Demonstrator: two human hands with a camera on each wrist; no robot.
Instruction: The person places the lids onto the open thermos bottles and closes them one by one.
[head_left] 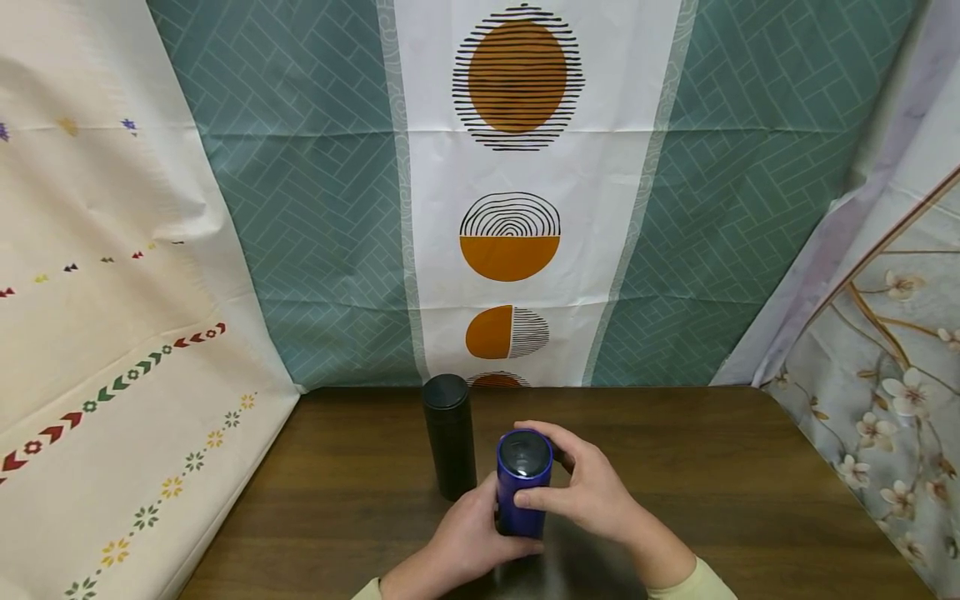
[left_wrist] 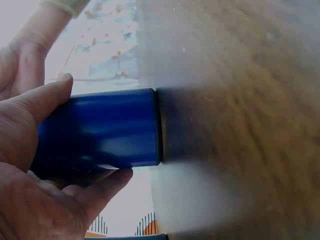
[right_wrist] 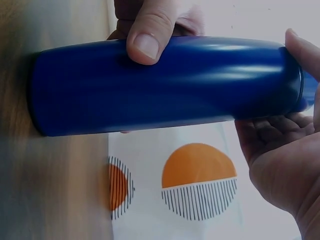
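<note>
A blue cylindrical bottle (head_left: 522, 500) stands upright between both hands in the head view, its round top dark inside a blue rim. My left hand (head_left: 474, 533) grips its lower body from the left, the thumb in front. Higher up, my right hand (head_left: 592, 493) holds the bottle near its top, thumb on the near side and fingers behind. The left wrist view shows the bottle's base (left_wrist: 159, 127) at the tabletop; whether it touches is hard to tell. The right wrist view shows the left thumb (right_wrist: 146, 45) pressed on the blue wall.
A black cylindrical bottle (head_left: 452, 442) stands upright just behind and left of the blue one. Both are at the brown wooden table (head_left: 337, 475). Patterned cloths hang behind the table (head_left: 315, 208), on the left (head_left: 112, 333) and on the right (head_left: 900, 433).
</note>
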